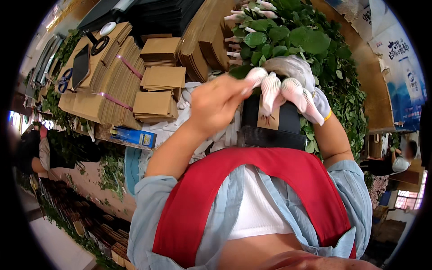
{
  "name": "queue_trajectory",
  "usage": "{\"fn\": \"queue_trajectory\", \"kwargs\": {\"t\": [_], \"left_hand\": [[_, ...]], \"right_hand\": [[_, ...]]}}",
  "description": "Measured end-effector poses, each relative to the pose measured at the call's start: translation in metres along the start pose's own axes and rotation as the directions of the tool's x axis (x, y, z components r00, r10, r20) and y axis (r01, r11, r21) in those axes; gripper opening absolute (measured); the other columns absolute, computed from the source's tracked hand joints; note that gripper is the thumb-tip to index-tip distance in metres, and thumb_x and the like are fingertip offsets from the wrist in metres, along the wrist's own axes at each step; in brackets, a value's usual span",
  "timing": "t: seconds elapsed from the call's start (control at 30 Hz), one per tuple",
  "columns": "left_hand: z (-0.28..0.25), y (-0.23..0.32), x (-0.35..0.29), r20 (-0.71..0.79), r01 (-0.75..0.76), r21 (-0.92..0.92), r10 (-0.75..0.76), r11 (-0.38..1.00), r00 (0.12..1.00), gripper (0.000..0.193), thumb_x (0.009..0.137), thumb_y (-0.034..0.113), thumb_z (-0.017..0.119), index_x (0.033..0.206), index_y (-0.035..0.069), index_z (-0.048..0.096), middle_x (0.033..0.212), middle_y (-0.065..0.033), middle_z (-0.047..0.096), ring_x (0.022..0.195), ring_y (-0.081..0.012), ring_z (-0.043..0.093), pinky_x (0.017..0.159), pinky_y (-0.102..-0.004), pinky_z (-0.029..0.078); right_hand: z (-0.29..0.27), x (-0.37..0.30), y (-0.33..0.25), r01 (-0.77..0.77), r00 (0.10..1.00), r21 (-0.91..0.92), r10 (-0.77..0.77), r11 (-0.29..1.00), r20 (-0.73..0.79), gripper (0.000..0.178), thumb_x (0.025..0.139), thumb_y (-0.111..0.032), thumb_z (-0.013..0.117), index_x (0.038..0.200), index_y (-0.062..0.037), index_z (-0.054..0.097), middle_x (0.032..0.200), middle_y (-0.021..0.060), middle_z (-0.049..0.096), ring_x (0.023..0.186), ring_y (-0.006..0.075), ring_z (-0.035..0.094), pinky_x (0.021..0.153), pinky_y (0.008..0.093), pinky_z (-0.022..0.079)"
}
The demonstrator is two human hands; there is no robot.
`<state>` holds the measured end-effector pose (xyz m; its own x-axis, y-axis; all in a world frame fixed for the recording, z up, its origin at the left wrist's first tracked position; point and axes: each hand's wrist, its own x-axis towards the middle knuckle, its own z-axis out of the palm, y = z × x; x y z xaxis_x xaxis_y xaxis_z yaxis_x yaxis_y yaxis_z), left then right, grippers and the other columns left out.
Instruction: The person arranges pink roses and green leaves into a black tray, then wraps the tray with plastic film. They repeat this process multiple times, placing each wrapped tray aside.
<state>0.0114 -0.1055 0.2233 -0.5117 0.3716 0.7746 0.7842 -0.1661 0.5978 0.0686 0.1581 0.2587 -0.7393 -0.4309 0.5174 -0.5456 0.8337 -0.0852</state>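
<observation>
My bare left hand (218, 101) is closed, its thumb and fingers pinching the leftmost rosebud (257, 75), which wears a white mesh sleeve. On my right hand (299, 76) is a pale grey-white work glove with a yellow-edged cuff. It grips a small bunch of pale pink rosebuds (271, 93) in white mesh, their heads pointing toward me. The stems are hidden behind the glove and leaves. Just below the buds, a small brown card (268, 118) lies on a black ribbed block (276, 138).
Leafy roses (310, 40) pile up ahead and right, more netted heads along their left side. Cardboard stacks (159, 78) stand left, with a phone (81, 65), blue-handled scissors (65, 80) and black tape (100, 45) on top. A blue box (133, 136) sits at the edge. People work at both sides.
</observation>
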Motion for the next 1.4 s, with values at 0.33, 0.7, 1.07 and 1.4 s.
{"fn": "queue_trajectory", "kwargs": {"t": [0.33, 0.7, 1.07, 1.4], "left_hand": [[-0.016, 0.002, -0.002, 0.2, -0.25, 0.285, 0.198, 0.925, 0.96, 0.033, 0.072, 0.0, 0.078, 0.103, 0.004, 0.067, 0.091, -0.0151, 0.066, 0.078, -0.0333, 0.064, 0.069, -0.0374, 0.052], [0.015, -0.04, 0.006, 0.273, 0.211, 0.236, -0.273, 0.949, 0.922, 0.032, 0.09, 0.031, 0.068, 0.083, 0.001, 0.06, 0.071, -0.0145, 0.062, 0.062, -0.0376, 0.059, 0.057, -0.0432, 0.046], [-0.071, -0.022, -0.03, 0.407, -0.005, 0.729, -0.427, 0.685, 0.808, 0.027, 0.081, 0.024, 0.075, 0.096, 0.003, 0.068, 0.08, -0.0101, 0.065, 0.072, -0.0297, 0.065, 0.066, -0.0374, 0.053], [-0.052, 0.002, 0.019, 0.438, -0.246, 0.437, 0.034, 0.865, 0.898, 0.033, 0.072, 0.005, 0.077, 0.105, 0.004, 0.072, 0.099, -0.0082, 0.067, 0.09, -0.0232, 0.064, 0.075, -0.0357, 0.05]], "right_hand": [[0.033, 0.026, 0.026, 0.082, 0.995, 0.084, -0.087, 0.993, 0.048, 0.051, 0.065, -0.029, 0.082, 0.109, -0.0069, 0.07, 0.102, 0.0108, 0.072, 0.093, 0.0295, 0.07, 0.082, 0.0379, 0.055], [0.043, 0.041, 0.039, -0.104, 0.994, 0.092, 0.102, 0.99, 0.033, 0.044, 0.077, -0.029, 0.069, 0.114, -0.0055, 0.067, 0.11, 0.0116, 0.07, 0.1, 0.0309, 0.068, 0.087, 0.0377, 0.053], [0.049, 0.045, 0.053, -0.087, 0.992, 0.02, 0.085, 0.996, 0.095, 0.048, 0.068, -0.036, 0.08, 0.107, -0.01, 0.068, 0.103, 0.0084, 0.071, 0.095, 0.0304, 0.068, 0.082, 0.039, 0.054], [0.053, 0.044, 0.046, -0.152, 0.963, -0.197, 0.19, 0.969, 0.189, 0.042, 0.072, -0.031, 0.076, 0.11, -0.0155, 0.068, 0.105, 0.0077, 0.071, 0.097, 0.0287, 0.068, 0.084, 0.0401, 0.055]]}}
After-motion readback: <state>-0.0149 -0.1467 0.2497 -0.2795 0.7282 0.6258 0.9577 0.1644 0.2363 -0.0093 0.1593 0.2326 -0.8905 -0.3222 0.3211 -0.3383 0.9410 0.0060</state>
